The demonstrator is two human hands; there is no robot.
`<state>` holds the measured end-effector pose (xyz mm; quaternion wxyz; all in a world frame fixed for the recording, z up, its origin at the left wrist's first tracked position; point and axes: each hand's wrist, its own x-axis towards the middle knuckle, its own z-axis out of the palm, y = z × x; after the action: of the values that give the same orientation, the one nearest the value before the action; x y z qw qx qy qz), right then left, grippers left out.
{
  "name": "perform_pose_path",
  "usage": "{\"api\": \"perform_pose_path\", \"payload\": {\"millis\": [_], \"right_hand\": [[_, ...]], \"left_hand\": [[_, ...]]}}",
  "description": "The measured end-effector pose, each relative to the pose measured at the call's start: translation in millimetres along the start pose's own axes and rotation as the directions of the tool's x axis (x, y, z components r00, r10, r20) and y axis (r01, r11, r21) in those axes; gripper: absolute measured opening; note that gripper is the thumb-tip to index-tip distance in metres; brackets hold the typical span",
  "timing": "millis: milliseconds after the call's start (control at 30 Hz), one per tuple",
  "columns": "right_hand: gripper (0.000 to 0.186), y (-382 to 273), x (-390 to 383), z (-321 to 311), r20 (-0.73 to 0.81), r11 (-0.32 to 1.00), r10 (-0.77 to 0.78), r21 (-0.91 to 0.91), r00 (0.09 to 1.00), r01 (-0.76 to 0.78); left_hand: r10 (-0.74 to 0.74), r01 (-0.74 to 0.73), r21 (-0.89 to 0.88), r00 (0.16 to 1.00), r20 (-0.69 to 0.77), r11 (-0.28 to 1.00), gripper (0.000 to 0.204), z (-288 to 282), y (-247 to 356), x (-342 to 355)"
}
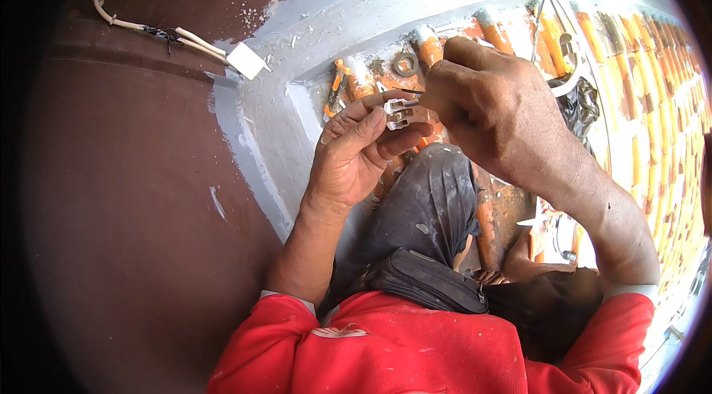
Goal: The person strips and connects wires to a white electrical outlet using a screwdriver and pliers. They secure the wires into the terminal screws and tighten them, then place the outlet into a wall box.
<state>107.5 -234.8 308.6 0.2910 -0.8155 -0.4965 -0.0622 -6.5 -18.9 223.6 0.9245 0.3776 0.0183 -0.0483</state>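
Between the thumb and fingers of my left hand (354,143) is a small white plastic electrical fitting (398,115) with brassy metal contacts inside. The fitting is turned with its open side up. My right hand (482,97) is closed just to the right of it, its fingertips pinched together close to the fitting. A thin dark strip (406,90) sticks out to the left from the right fingers. Its other end is hidden by the hand, so I cannot tell what it is.
A white cable (119,22) with a white square cover (248,61) hangs along the brown wall (141,208). Orange-handled pliers (337,88) and a grey tape roll (406,64) lie on the orange roof tiles (630,60). A black plastic bag (578,110) lies beyond my right forearm.
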Motion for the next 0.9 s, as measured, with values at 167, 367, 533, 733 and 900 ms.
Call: {"api": "perform_pose_path", "payload": {"millis": [167,367,533,733,900], "right_hand": [[0.015,-1,0,1,-0.001,1.000,-0.002,-0.022,1.000,0.002],[0.015,-5,0,-2,0.068,0.995,0.005,-0.103,0.998,0.002],[0.017,-1,0,0,0.064,0.997,-0.028,-0.064,0.998,0.032],[0.015,15,-1,9,0.010,0.989,-0.101,0.111,0.995,0.099],[0.022,29,-1,18,-0.026,0.968,-0.058,0.242,0.998,0.062]], "left_hand": [[0.010,-0.009,0.024,1.000,-0.008,1.000,0.044,0,-1,0],[0.025,-0.025,0.066,1.000,0.006,0.997,0.041,2,-2,-1],[0.015,-0.015,0.075,1.000,-0.003,0.997,0.042,3,-3,-2],[-0.003,-0.003,0.065,0.996,0.089,0.998,0.054,0,3,5],[0.100,-0.121,0.204,0.988,0.114,0.971,0.060,-1,-2,11]]}}
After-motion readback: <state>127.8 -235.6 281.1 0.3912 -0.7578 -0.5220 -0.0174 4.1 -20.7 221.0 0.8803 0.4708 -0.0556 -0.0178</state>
